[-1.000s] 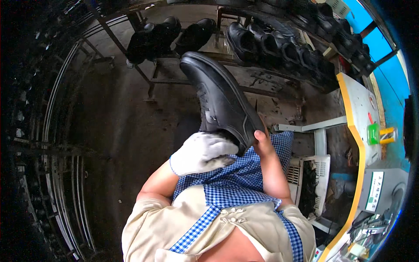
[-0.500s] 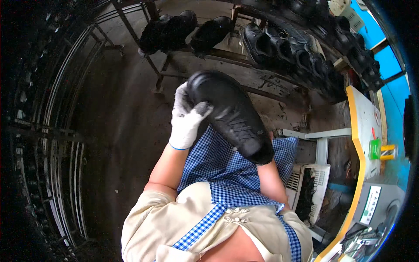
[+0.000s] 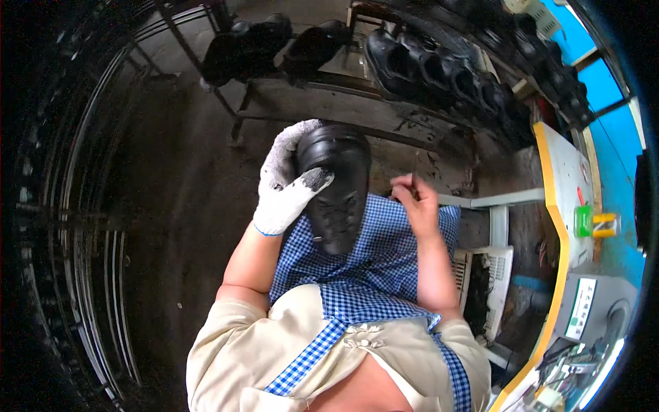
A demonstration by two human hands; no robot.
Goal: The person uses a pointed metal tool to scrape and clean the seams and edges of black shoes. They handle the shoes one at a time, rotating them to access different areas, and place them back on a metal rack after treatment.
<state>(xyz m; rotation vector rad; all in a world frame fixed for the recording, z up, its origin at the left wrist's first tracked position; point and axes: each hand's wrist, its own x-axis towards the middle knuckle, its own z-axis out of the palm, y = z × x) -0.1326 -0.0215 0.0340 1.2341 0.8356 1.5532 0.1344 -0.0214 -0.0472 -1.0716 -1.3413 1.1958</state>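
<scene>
Gripping a black shoe [image 3: 336,185] over a blue checked apron [image 3: 374,264], the gloved left hand [image 3: 287,180] has its fingers clamped around the shoe's side, thumb across the top. The bare right hand [image 3: 415,202], just beside the shoe, pinches a thin tool [image 3: 414,172], fingers together. More black shoes [image 3: 439,69] line a rack beyond.

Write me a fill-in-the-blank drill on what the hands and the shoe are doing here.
1. The left hand wears a white ____.
2. That hand grips a black ____ by its toe end.
3. The right hand is ____, apart from the shoe.
4. Under the shoe lies a blue checked ____.

Missing words: glove; shoe; bare; apron
</scene>
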